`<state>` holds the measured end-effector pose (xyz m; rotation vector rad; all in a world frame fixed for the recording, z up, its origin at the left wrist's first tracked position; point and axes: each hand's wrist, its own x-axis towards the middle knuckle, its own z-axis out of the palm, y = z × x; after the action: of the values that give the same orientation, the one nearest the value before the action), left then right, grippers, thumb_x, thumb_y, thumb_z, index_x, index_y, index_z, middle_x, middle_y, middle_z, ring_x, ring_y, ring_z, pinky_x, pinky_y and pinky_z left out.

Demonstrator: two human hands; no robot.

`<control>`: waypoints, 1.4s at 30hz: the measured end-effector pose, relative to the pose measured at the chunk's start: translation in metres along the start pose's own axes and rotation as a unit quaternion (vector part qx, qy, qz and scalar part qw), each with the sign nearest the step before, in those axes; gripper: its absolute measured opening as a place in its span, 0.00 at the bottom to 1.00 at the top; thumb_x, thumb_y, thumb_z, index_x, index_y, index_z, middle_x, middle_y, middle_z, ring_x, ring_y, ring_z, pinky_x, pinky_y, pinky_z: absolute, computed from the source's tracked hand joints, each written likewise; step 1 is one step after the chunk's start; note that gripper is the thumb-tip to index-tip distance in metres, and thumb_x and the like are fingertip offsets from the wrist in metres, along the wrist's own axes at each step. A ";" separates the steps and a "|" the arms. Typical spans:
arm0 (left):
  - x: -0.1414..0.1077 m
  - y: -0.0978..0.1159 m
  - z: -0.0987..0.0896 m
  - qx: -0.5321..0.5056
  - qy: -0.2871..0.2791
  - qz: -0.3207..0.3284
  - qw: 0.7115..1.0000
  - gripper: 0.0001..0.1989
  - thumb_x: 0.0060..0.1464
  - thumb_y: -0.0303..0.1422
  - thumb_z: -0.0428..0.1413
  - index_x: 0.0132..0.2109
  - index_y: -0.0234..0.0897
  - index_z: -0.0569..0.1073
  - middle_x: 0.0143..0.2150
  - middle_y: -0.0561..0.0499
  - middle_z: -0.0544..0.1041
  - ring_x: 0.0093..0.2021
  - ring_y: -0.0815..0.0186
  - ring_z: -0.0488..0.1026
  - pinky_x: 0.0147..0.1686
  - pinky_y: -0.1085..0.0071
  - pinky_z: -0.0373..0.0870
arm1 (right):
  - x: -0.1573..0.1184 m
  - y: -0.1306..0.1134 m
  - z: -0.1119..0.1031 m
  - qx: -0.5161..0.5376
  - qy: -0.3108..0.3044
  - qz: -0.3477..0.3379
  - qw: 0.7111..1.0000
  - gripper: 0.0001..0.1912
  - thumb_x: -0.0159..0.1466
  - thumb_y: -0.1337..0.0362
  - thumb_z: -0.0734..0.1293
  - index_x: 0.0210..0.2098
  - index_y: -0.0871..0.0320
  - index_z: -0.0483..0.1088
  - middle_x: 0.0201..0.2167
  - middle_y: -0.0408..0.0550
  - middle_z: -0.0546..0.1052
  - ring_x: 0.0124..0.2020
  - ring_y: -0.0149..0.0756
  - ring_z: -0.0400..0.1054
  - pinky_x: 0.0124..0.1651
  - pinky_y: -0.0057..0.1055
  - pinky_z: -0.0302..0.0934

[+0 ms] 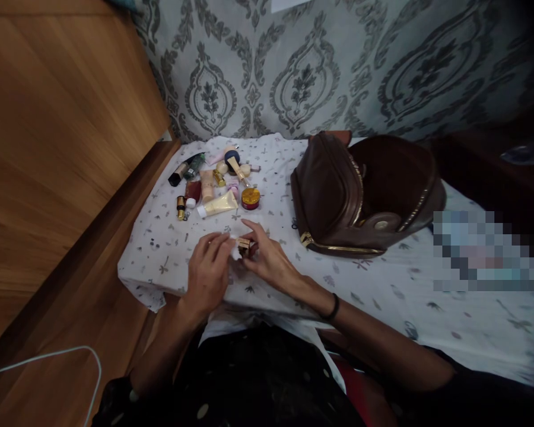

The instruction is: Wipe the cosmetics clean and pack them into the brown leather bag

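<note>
Gold case (244,244) pinched in the right hand's (269,258) fingers near the desk's (160,261) front edge; the left hand's (207,270) fingers close on something white (235,249). Other cosmetics (220,204) lie untouched toward the far-left corner.

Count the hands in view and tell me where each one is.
2. The left hand touches a small white piece; the right hand, beside it, holds a small gold-coloured item. No other hands show.

- My camera looks from my head, forward and down.
- Close below: my left hand (208,270) and right hand (269,261) over the cloth (160,252); farther off, the wall (258,71).
</note>
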<state>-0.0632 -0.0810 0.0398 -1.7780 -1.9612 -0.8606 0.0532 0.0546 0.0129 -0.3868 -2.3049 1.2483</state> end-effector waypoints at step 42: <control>0.021 -0.063 0.023 -0.261 -0.129 -0.182 0.939 0.09 0.59 0.30 0.51 0.44 0.37 0.73 0.39 0.51 0.78 0.39 0.63 0.74 0.42 0.70 0.67 | -0.009 0.048 -0.011 -0.141 -0.033 -0.066 0.987 0.44 0.60 0.56 0.71 0.69 0.54 0.49 0.64 0.61 0.64 0.64 0.57 0.59 0.62 0.59 0.58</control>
<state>-0.1246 -0.0518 0.0236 -1.9012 -2.4547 -1.4464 0.0675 0.0839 -0.0254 -0.2857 -2.5255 0.8870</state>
